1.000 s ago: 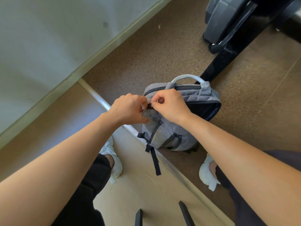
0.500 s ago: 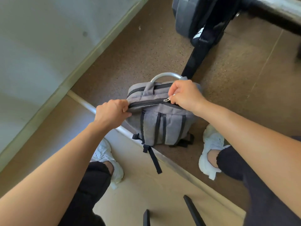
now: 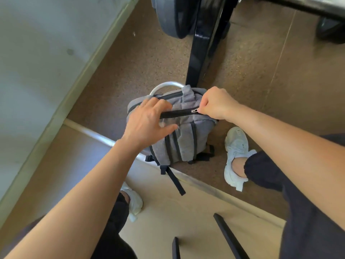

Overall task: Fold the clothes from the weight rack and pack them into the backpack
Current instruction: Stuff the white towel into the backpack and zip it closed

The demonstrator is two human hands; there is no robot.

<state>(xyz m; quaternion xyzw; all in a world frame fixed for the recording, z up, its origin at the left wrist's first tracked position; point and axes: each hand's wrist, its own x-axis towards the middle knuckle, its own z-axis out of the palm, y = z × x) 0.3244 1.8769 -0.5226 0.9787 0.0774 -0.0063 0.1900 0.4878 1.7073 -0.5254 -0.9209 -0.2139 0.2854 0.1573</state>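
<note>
A grey backpack (image 3: 183, 141) with black straps and a pale top handle (image 3: 164, 86) stands upright on the brown floor between my feet. My right hand (image 3: 216, 103) pinches the metal zipper pull (image 3: 195, 110) at the right end of the black front zipper (image 3: 177, 114). My left hand (image 3: 149, 120) rests over the bag's upper left corner with fingers spread, gripping nothing. No clothes are visible; the bag's inside is hidden.
A black rack post (image 3: 200, 53) and a dark weight plate (image 3: 173, 15) stand just behind the bag. A pale wall (image 3: 37, 62) runs along the left. A metal floor strip (image 3: 104, 139) crosses under the bag. My white shoes (image 3: 236, 156) flank it.
My right hand has drawn the zipper pull further right along the front zipper. My left hand has let go of the bag's left corner and opened its fingers. The view has tilted towards the rack.
</note>
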